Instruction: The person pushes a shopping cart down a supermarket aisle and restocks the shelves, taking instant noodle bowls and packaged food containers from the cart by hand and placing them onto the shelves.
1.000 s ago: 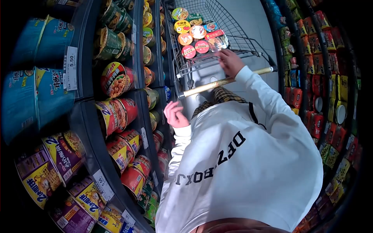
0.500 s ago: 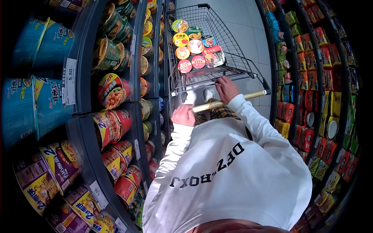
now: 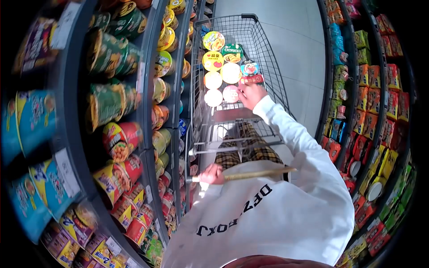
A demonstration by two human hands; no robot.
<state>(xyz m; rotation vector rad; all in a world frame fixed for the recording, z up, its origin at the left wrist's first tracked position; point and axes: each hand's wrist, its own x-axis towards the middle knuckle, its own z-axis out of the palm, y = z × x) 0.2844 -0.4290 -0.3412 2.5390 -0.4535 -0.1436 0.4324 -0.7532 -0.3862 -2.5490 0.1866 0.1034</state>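
Note:
My left hand (image 3: 211, 174) is closed around the pale handle bar (image 3: 257, 174) of the shopping cart. My right hand (image 3: 252, 95) reaches into the wire cart (image 3: 286, 106), its fingers bent over the front right of a group of instant noodle cups. It partly covers a red-topped package (image 3: 251, 80) and touches or nearly touches a pink-lidded cup (image 3: 230, 94). What lies under the fingers is hidden. Near it are a blue-lidded cup (image 3: 249, 68), a green-lidded cup (image 3: 232, 52), a yellow-lidded cup (image 3: 212, 60) and several others, some lids washed out by glare.
Shelves of noodle cups (image 3: 114, 100) and tubs stand close on the left, with price tags (image 3: 67, 172) on their edges. Shelves of bagged noodles (image 3: 364, 107) line the right. Between the cart and the right shelves runs a tiled floor (image 3: 295, 49).
My right hand has left the handle bar and moved forward into the cart, over the noodle cups. My left hand stays on the bar. The view has shifted, with the bar now lower in it.

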